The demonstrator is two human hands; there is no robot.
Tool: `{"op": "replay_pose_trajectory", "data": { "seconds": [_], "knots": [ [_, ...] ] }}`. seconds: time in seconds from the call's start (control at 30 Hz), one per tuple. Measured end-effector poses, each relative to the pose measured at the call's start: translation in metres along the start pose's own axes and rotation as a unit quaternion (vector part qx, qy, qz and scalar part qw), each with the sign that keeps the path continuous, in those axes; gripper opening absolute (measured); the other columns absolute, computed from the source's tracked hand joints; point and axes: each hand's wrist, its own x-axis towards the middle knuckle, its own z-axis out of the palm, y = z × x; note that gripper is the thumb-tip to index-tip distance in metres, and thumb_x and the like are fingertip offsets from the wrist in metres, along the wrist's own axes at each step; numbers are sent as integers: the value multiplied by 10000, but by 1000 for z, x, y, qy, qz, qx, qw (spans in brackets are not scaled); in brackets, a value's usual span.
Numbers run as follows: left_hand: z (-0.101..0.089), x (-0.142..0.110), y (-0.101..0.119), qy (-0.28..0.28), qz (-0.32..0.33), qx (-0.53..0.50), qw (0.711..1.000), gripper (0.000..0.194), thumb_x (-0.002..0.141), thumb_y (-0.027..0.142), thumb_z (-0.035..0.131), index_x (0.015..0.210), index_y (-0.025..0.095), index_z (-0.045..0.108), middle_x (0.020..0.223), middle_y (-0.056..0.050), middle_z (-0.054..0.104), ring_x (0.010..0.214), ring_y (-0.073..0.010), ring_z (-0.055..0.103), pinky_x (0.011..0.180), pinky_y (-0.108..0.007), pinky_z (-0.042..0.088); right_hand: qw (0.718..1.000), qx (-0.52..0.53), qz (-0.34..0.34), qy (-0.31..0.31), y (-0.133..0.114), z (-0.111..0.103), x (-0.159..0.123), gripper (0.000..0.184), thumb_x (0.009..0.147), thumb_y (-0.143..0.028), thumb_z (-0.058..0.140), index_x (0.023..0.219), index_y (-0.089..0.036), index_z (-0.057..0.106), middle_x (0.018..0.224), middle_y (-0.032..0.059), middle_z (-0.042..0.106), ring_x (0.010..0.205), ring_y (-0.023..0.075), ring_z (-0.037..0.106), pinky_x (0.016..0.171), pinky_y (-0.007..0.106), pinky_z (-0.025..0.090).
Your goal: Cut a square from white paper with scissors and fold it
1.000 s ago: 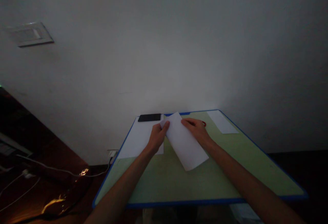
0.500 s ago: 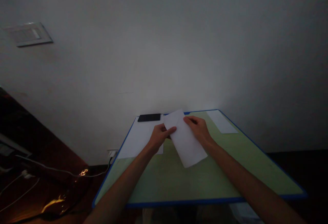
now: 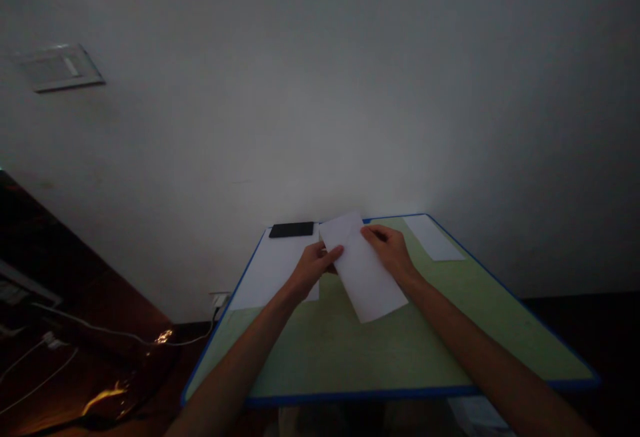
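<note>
A white sheet of paper (image 3: 370,284), narrow and seemingly folded, is held up at a slant above the green table. My left hand (image 3: 316,264) pinches its left edge, thumb on top and fingers behind. My right hand (image 3: 389,247) grips the upper right edge between thumb and curled fingers. A faint slanting line crosses the paper near its top end. Whatever lies behind the paper is hidden.
The green table (image 3: 330,364) has a blue rim and stands against a grey wall. On it lie white paper (image 3: 270,270) under a black phone-like slab (image 3: 291,230) at the left, and a white strip (image 3: 434,238) at the right. Cables (image 3: 120,334) run along the left.
The paper has shifted very slightly, its lower end a little up and to the right. Both hands keep their hold on it.
</note>
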Motion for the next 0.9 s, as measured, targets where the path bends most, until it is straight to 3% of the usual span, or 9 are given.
{"op": "replay_pose_trajectory", "data": {
  "seconds": [0.17,0.33,0.5,0.63,0.77,0.9],
  "knots": [
    [3,-3,-1,-29,-30,44,998,440,703,435,822,923,64,739,926,-177,756,804,-255,712,746,-371,575,1000,-10,-12,3,-1,2,0,354,762,-482,686,861,-151,759,872,86,745,815,236,639,763,353,474],
    [-1,0,-5,-41,-18,35,998,465,714,517,792,789,63,724,817,-151,750,711,-212,694,718,-337,568,1000,-20,-21,10,-1,1,1,349,762,-478,681,851,-149,756,858,83,744,799,232,632,757,352,463],
    [2,0,-7,-57,-26,-9,998,550,749,589,732,877,55,721,876,-168,753,739,-223,706,767,-373,578,999,-28,-27,23,4,-1,3,337,772,-474,670,838,-154,751,842,78,740,785,227,625,758,352,460],
    [5,-2,-7,-37,-36,23,998,493,734,499,784,963,66,726,988,-187,752,814,-244,715,746,-365,583,999,-17,-24,24,7,0,3,333,784,-472,659,831,-153,741,825,72,731,762,218,615,733,341,458],
    [6,-3,-7,-40,-40,50,997,465,655,413,859,935,61,741,937,-183,760,806,-253,719,741,-357,578,999,-26,-23,30,6,1,2,315,785,-453,659,841,-154,742,827,71,729,775,221,618,739,340,455],
    [4,-2,-6,-60,-26,34,997,457,686,431,832,932,57,738,904,-169,761,795,-243,718,760,-354,570,999,-26,-30,30,4,0,3,319,796,-459,648,841,-157,741,838,72,728,783,223,621,737,338,450]
  ]
}}
